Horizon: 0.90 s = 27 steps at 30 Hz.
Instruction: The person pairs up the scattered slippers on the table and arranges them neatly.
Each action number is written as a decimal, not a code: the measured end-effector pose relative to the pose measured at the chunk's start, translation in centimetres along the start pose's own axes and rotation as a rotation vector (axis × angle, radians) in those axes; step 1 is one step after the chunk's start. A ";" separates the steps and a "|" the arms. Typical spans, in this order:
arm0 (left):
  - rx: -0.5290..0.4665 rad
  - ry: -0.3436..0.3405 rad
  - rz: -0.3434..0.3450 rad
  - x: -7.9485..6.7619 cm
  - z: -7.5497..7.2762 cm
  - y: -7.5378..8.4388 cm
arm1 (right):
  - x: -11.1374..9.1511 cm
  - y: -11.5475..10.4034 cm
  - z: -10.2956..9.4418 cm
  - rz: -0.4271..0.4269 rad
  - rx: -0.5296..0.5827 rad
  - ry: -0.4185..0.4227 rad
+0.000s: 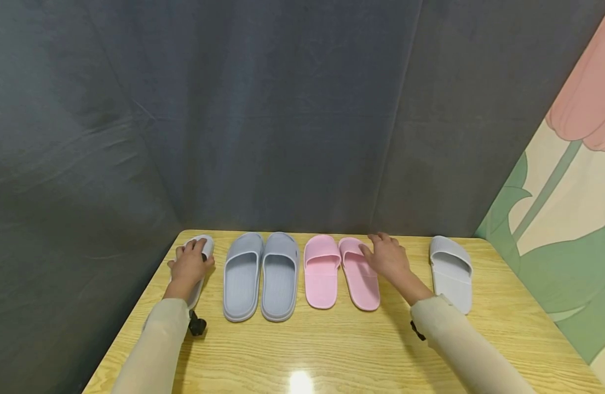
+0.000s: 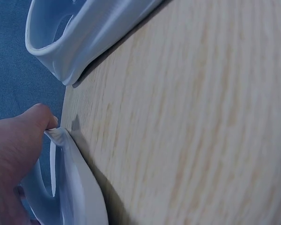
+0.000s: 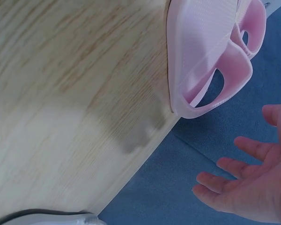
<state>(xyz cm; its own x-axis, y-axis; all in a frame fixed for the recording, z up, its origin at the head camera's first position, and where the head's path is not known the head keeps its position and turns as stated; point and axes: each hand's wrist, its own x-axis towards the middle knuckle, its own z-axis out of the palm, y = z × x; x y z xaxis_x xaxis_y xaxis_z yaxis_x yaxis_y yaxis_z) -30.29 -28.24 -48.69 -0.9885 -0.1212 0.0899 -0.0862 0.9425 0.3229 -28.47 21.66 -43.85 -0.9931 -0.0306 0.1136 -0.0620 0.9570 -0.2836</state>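
At the left end of the table, my left hand [image 1: 189, 264] grips a pale grey slide slipper [image 1: 196, 294] by its strap. In the left wrist view the thumb [image 2: 37, 117] presses on the strap's edge, and the slipper [image 2: 84, 197] is tilted, with its shadow on the wood beside it. My right hand [image 1: 388, 258] hovers just right of the right-hand pink slipper [image 1: 363, 284], its fingers spread and holding nothing. The right wrist view shows those fingers apart from the pink strap [image 3: 236, 84]. A second pink slipper [image 1: 322, 290] lies alongside.
Two blue-grey slippers [image 1: 242, 287] lie side by side left of the pink pair. A single whitish slipper [image 1: 452, 276] lies near the right end. Behind the wooden table [image 1: 332, 345] hangs a dark curtain [image 1: 292, 120]; a flower-painted wall [image 1: 568, 230] stands to the right.
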 end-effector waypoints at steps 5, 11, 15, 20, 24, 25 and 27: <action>0.008 0.001 -0.005 -0.1 -0.1 0.0 | 0.0 0.4 -0.2 0.012 0.000 -0.006; 0.013 -0.008 -0.018 0.0 -0.2 0.0 | -0.1 1.2 -0.5 0.019 0.013 0.010; 0.009 -0.018 -0.033 0.0 -0.1 0.0 | -0.3 1.7 -0.7 0.020 0.019 0.027; -0.020 -0.037 -0.036 0.0 -0.2 0.0 | -0.6 2.1 -1.1 0.027 0.021 0.027; -0.028 -0.046 -0.032 0.0 -0.3 0.1 | -0.6 2.4 -1.2 0.035 0.012 0.029; -0.026 -0.046 -0.031 0.0 -0.3 0.0 | -0.6 2.5 -1.2 0.036 0.011 0.031; -0.017 -0.046 -0.027 0.0 -0.3 0.0 | -0.6 2.6 -1.2 0.035 0.010 0.036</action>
<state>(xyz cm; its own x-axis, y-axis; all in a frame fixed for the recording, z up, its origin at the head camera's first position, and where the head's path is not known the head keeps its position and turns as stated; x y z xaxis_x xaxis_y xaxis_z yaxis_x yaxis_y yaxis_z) -30.25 -28.33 -48.43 -0.9906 -0.1316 0.0381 -0.1110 0.9335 0.3409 -27.91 24.55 -43.55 -0.9904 0.0130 0.1373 -0.0286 0.9544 -0.2971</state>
